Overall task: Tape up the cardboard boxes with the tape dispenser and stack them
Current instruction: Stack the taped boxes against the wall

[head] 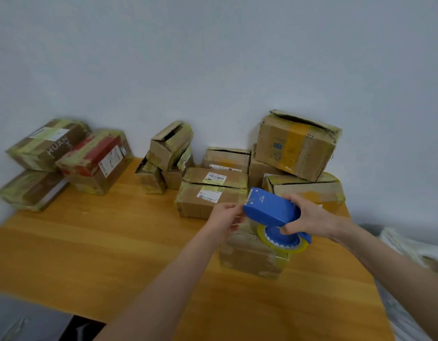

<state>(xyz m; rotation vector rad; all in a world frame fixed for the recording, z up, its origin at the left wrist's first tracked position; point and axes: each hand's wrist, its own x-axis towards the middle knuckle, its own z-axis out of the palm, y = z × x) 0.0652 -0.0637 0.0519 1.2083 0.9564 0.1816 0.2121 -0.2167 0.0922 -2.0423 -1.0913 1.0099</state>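
From the head view, my right hand (311, 217) is wrapped round the tape dispenser (271, 207), thumb on its near side and fingers curled under the body by the hub. The grip is firm and closed on it. The dispenser is bright blue plastic with a flat, box-like guard that has pale lettering near its far end. Its front edge points away from me and to the left. Below the guard a blue hub with a pale toothed rim carries a roll of yellowish clear tape (283, 246).

I hold it in the air just above a small cardboard box (250, 258) that sits on the wooden table (114, 242) in front of me. The box is brown, with patches of old tape at its corners.

My left hand (225, 217) is at the dispenser's front corner with thumb and fingers drawn together. I cannot tell whether they pinch the edge, a tape end, or nothing.

Further back, along the wall, more boxes wait:
- a labelled box (210, 193) just beyond my left hand
- an open-topped box (296, 143) perched on others at the right
- a taped stack (65, 158) at the far left
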